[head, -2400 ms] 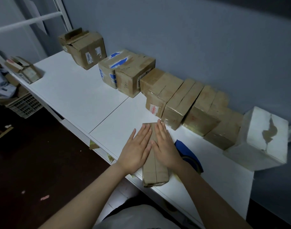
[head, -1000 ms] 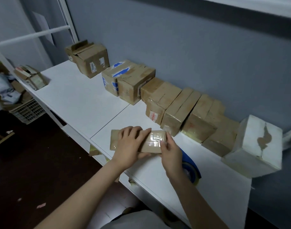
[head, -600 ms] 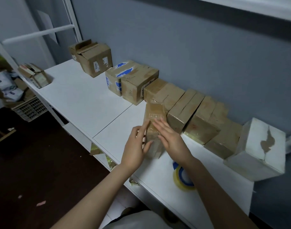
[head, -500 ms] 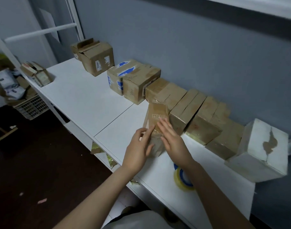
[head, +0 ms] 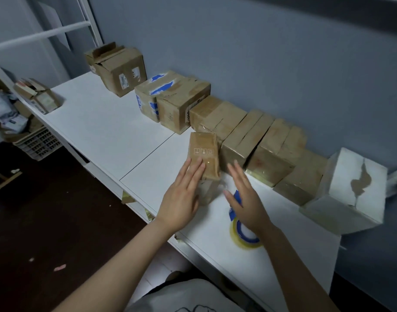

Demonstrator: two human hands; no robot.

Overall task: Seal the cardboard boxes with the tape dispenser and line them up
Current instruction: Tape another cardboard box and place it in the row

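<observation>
Far left, on the dark floor: slatted plastic crate (head: pixel 36 143), stuffed with crumpled paper packets. Above it, at the left edge of the smooth white table (head: pixel 98 122): small open carton (head: pixel 38 97), flaps up, corners dented. Upper left: white metal frame (head: pixel 42 34) against the matt grey-blue wall (head: pixel 283 64).

Upper left of centre, by the wall: large corrugated box (head: pixel 121 68), flaps loose, white labels on one face, set apart from the others. Next to the right: blue-taped box (head: pixel 152 93), creased and scuffed.

Centre: narrow box (head: pixel 203 154), brown card, tall and slim, handling symbols printed on the front face, lower part shiny with tape. Stands on end on the table just in front of the row; contact with the row not discernible.

Left hand (head: pixel 181 197): fingers straight and together, laid flat against the front face of the narrow box, no curl round it. Right hand (head: pixel 247 199): fingers straight and spread, holding nothing, just right of the narrow box; touch not confirmed, outline blurred.

Beneath the right hand: tape dispenser (head: pixel 240 233), blue body, round yellowish-clear roll, flat on the table, partly hidden by the wrist.

Centre to right, along the wall: row of brown boxes (head: pixel 260 143), rectangular, pressed side to side, several glossy with clear tape. Far right: white box (head: pixel 350 192), cube-like, skin torn to bare brown board.
</observation>
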